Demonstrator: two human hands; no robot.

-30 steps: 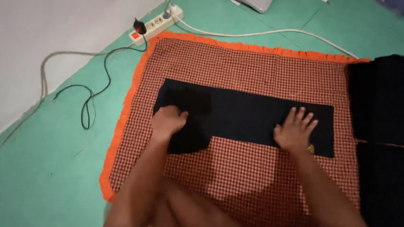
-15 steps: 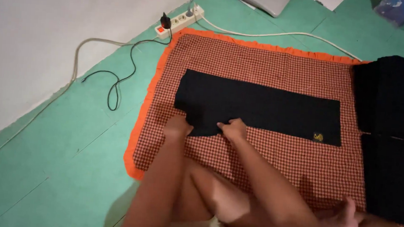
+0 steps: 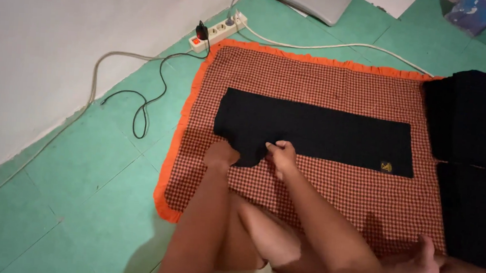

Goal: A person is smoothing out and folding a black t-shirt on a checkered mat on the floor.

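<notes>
The mat (image 3: 331, 182) has an orange edge, with bare green floor (image 3: 79, 199) to its left; a small gold badge (image 3: 386, 165) sits low on the cloth's right end; the black cloth (image 3: 317, 130) lies flat across the mat; left hand (image 3: 222, 154) and right hand (image 3: 280, 154) pinch its near edge, fingers closed on it.

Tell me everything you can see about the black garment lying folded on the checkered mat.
The black garment is soft dark fabric folded into a long flat strip, lying lengthwise across the red checkered mat with its orange frill. A small gold emblem sits near its right near corner. At the left end a flap hangs lower than the rest. The left hand and right hand both grip its near edge there. It lies apart from the other dark folded clothes at the right.
</notes>
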